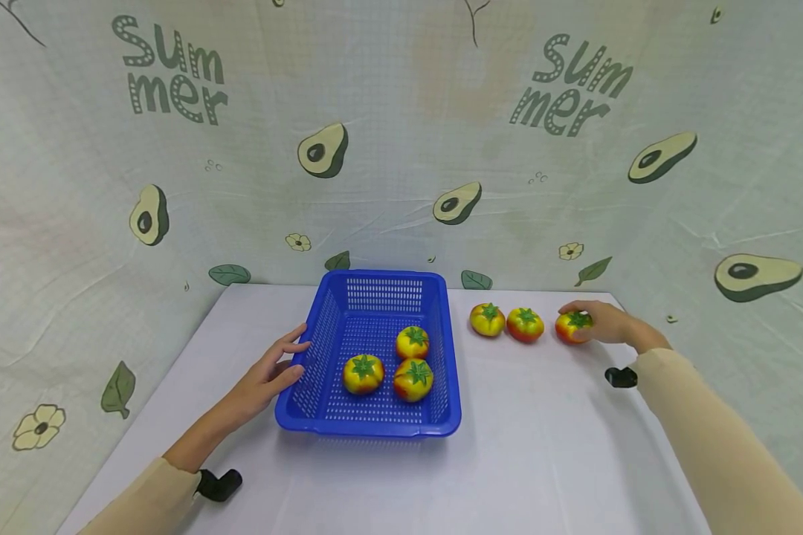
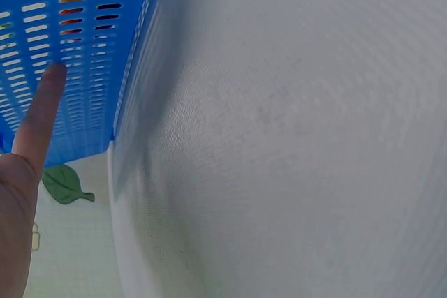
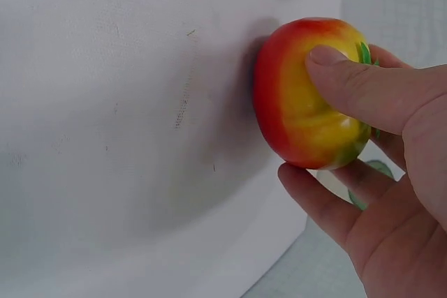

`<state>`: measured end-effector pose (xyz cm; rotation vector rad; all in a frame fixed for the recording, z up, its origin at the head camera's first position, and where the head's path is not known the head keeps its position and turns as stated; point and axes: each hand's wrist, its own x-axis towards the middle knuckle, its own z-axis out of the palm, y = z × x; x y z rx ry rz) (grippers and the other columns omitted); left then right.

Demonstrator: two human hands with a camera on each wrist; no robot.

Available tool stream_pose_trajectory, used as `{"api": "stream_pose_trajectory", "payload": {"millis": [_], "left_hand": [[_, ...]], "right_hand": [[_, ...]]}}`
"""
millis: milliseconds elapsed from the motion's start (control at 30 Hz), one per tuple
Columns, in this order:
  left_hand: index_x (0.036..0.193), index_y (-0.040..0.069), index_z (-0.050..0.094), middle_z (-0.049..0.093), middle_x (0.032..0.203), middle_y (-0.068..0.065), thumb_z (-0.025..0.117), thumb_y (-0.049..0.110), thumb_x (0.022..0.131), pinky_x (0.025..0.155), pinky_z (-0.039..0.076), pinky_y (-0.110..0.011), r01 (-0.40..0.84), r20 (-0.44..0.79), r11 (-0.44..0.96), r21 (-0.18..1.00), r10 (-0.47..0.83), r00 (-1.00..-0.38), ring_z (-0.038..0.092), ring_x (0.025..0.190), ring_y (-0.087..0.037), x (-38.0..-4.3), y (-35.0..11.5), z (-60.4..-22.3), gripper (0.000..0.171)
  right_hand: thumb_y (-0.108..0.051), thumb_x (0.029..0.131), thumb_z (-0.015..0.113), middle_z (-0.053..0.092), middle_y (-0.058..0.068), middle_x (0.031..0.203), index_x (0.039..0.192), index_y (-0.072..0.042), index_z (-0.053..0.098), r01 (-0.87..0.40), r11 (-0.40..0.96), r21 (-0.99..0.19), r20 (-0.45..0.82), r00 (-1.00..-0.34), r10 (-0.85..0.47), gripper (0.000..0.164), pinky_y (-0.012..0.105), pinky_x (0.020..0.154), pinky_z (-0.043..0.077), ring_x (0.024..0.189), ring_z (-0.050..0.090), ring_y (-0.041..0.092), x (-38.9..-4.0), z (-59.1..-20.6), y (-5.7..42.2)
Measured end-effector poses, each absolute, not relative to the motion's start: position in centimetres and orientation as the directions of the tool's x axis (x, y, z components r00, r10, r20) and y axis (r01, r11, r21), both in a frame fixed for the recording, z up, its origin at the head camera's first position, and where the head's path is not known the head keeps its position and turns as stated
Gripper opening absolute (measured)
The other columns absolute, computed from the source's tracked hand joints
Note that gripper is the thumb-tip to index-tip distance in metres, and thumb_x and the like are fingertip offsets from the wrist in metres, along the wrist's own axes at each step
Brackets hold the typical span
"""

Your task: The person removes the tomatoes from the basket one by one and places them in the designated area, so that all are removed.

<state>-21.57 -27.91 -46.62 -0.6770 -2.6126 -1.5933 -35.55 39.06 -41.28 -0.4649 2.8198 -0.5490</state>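
My right hand grips a red and yellow toy tomato at the table's far right. In the right wrist view the thumb lies on its near side and the fingers go round the other side; whether it touches the table I cannot tell. Two more tomatoes, one mostly yellow and one redder, sit to the left of that hand. My left hand touches the left outer wall of a blue plastic basket, fingers extended. Three tomatoes lie inside the basket, one on the left and two on the right.
The white-covered table carries the basket and the tomatoes. A cloth backdrop printed with avocados and leaves rises behind it and along both sides. Black wrist devices show near the left sleeve and the right sleeve.
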Motion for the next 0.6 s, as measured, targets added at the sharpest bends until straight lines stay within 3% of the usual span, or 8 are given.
{"api": "stream_pose_trajectory", "payload": {"millis": [600], "left_hand": [[0.147, 0.014, 0.051, 0.018, 0.178, -0.009, 0.056, 0.020, 0.111, 0.116, 0.035, -0.065, 0.368, 0.229, 0.393, 0.843, 0.357, -0.906, 0.027, 0.157, -0.051, -21.53, -27.92, -46.65, 0.037]], "right_hand": [[-0.021, 0.098, 0.075, 0.049, 0.036, 0.151, 0.151, -0.004, 0.054, -0.256, 0.881, -0.398, -0.188, -0.917, -0.351, 0.060, 0.083, 0.108, 0.034, 0.135, 0.043, 0.060, -35.50, -41.24, 38.91]]}}
